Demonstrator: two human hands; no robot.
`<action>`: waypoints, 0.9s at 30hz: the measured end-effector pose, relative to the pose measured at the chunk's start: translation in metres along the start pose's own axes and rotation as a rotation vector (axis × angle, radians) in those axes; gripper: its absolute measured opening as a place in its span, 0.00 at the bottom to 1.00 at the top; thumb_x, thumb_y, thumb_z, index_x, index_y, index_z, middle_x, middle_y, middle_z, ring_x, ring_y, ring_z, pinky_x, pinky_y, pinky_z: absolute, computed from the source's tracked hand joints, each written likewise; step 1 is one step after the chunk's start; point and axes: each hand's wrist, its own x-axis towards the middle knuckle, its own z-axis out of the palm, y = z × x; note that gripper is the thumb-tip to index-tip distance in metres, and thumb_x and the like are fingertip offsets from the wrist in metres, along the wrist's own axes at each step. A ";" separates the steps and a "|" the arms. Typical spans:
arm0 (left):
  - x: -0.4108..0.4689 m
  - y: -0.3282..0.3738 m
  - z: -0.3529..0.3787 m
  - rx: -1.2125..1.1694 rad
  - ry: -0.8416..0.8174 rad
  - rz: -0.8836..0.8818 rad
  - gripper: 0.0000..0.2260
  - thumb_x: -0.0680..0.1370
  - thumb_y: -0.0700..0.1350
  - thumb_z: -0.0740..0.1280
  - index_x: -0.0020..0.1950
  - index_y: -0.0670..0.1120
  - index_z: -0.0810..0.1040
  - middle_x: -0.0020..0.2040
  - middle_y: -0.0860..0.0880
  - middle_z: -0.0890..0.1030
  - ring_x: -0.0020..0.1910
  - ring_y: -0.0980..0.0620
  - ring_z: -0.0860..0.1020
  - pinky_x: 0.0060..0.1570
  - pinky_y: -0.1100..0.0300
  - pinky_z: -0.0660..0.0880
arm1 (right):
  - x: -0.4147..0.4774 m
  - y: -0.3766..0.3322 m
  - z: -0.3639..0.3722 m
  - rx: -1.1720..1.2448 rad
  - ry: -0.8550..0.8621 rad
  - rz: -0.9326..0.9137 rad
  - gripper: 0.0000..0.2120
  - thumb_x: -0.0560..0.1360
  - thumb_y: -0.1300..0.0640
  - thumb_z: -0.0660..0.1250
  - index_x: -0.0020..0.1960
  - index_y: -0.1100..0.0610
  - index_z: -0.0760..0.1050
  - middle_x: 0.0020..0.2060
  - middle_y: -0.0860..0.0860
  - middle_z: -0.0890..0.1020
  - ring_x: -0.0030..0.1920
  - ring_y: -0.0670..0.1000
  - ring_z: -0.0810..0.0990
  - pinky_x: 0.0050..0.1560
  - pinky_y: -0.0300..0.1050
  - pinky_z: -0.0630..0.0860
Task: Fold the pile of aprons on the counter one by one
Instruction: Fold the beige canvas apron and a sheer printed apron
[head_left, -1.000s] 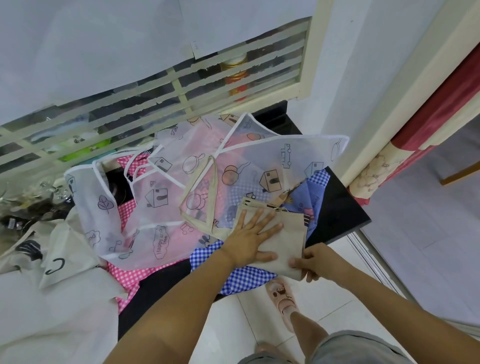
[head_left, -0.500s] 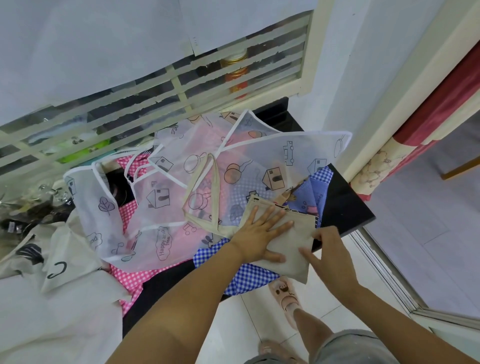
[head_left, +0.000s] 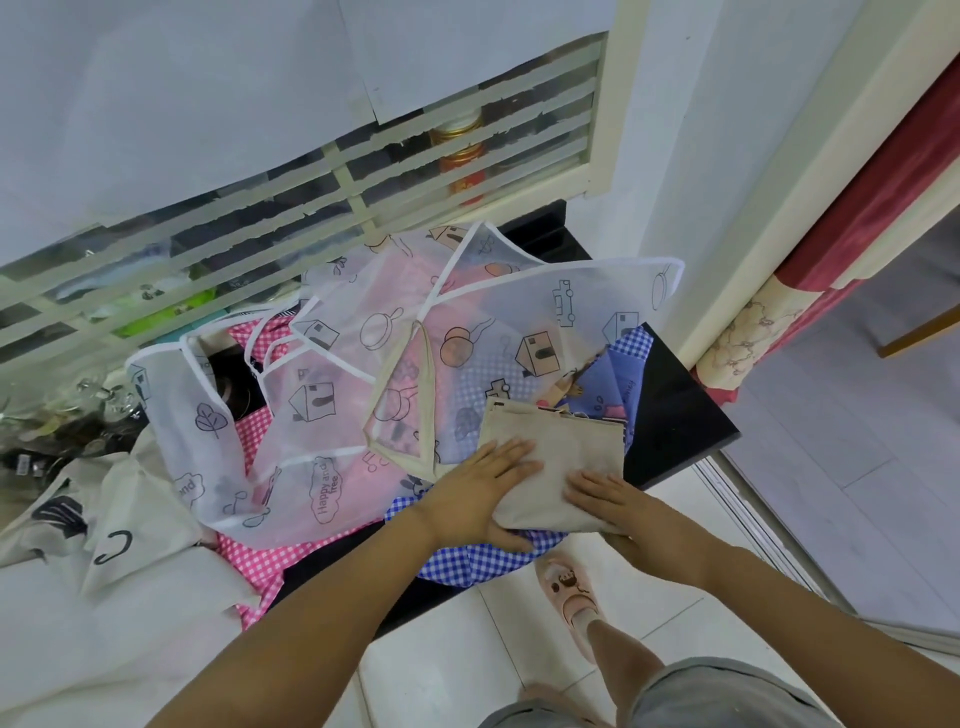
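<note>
A folded beige apron (head_left: 561, 441) lies on top of the pile at the counter's front right, its beige strap loop (head_left: 400, 400) trailing up to the left. My left hand (head_left: 483, 488) presses flat on the fold's left part, fingers spread. My right hand (head_left: 618, 506) lies on the lower right corner, fingers straight and pointing left. Under it are translucent white printed aprons (head_left: 519, 322), a pink checked apron (head_left: 249, 431) and a blue checked apron (head_left: 478, 561).
The black counter (head_left: 675, 415) ends in a corner at the right, next to a white wall and a red curtain (head_left: 857, 208). Cream cloth (head_left: 130, 597) covers the left. A slatted window (head_left: 363, 171) runs behind. My slippered foot (head_left: 569, 587) stands on the tiled floor.
My right hand let go of the beige apron's lower corner, swung over it and now lies flat on the fold. My left hand stayed pressing on it.
</note>
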 end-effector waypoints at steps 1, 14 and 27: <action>-0.006 -0.003 0.000 -0.005 0.010 0.008 0.40 0.72 0.61 0.68 0.78 0.49 0.56 0.77 0.55 0.46 0.76 0.58 0.44 0.70 0.66 0.32 | 0.000 -0.001 -0.005 0.108 0.011 0.035 0.25 0.80 0.46 0.54 0.76 0.39 0.52 0.74 0.45 0.62 0.74 0.40 0.56 0.75 0.41 0.53; 0.028 -0.003 -0.059 -0.953 0.123 -0.540 0.13 0.76 0.48 0.71 0.58 0.44 0.82 0.51 0.50 0.84 0.51 0.51 0.81 0.53 0.62 0.77 | 0.033 -0.008 -0.047 0.952 0.336 0.717 0.07 0.80 0.55 0.60 0.53 0.54 0.77 0.55 0.61 0.80 0.55 0.60 0.79 0.59 0.56 0.77; 0.054 -0.006 -0.042 -0.595 0.256 -0.691 0.12 0.76 0.42 0.69 0.56 0.38 0.76 0.48 0.47 0.78 0.46 0.52 0.74 0.31 0.69 0.64 | 0.069 -0.013 -0.061 -0.028 0.336 0.713 0.12 0.78 0.54 0.62 0.61 0.55 0.73 0.56 0.52 0.74 0.53 0.52 0.74 0.50 0.41 0.69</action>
